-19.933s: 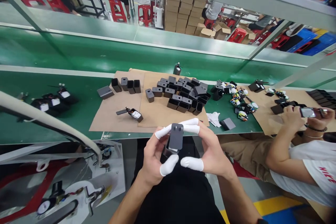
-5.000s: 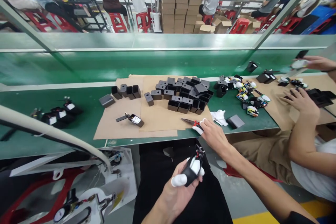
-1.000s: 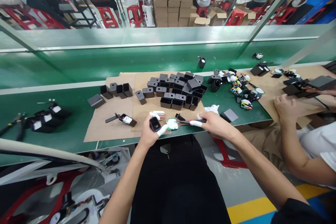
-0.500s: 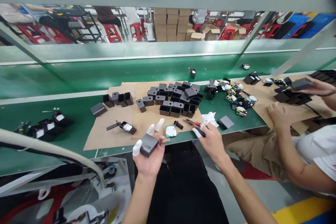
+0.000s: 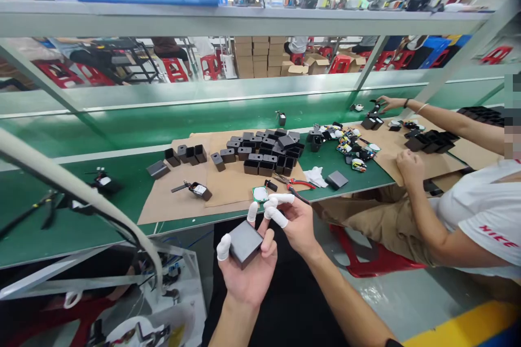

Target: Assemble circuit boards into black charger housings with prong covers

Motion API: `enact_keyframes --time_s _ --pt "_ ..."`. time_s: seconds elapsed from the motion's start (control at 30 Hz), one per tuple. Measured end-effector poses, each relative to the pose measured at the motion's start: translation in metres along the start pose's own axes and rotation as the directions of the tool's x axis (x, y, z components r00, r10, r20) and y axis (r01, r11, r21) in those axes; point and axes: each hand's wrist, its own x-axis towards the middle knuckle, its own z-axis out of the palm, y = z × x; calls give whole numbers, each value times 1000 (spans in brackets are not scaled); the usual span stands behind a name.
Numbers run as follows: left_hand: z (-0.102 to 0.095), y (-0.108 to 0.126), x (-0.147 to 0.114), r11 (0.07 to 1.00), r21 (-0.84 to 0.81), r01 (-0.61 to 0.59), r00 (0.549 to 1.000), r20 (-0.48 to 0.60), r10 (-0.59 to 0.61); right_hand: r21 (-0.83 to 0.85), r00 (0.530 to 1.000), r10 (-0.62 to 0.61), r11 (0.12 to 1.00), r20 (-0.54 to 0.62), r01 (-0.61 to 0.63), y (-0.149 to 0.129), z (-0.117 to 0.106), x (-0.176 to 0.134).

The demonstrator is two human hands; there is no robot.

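Note:
My left hand [image 5: 248,274], palm up with white finger cots on some fingertips, holds a dark grey plastic box housing [image 5: 246,243]. My right hand [image 5: 299,225] also wears white finger cots. Its fingertips close together against a fingertip of my left hand; anything pinched there is too small to make out. Just beyond them lies a green circuit board with a white pad [image 5: 260,194], wired to a small black part [image 5: 271,185]. Red-handled pliers [image 5: 293,181] rest at the table edge, partly behind my right hand.
Many black housings [image 5: 266,152] stand on brown cardboard [image 5: 163,209]. An opened unit [image 5: 200,190] lies left, a lone housing [image 5: 337,179] and crumpled white tissue [image 5: 316,176] right. Loose circuit assemblies [image 5: 350,143] sit farther right. A co-worker's arm [image 5: 456,119] reaches over the table.
My right hand has let go of the pliers, which now lie on the table, and has come left to my left hand. The co-worker's hand has moved from a housing toward the back.

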Motion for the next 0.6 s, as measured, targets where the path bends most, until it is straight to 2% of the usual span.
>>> enact_keyframes --time_s 0.17,0.27,0.37,0.43,0.6 --pt "-5 -8 -24 998 68 -9 997 81 4 66 1000 21 998 7 -21 -2 14 -29" --pt "-3 -19 -35 997 61 -36 995 98 30 16 999 -11 1000 -34 12 -1 15 -49" --pt "-2 -31 -44 995 63 -71 992 104 65 -87 990 -110 991 -91 102 -2 5 -59" --pt "-2 -36 -49 991 92 -98 990 111 88 -158 979 -195 970 -56 184 -6 -5 -60" --pt "-3 -40 -59 987 105 -120 988 108 108 -266 931 -338 893 136 363 -16 -24 -55"
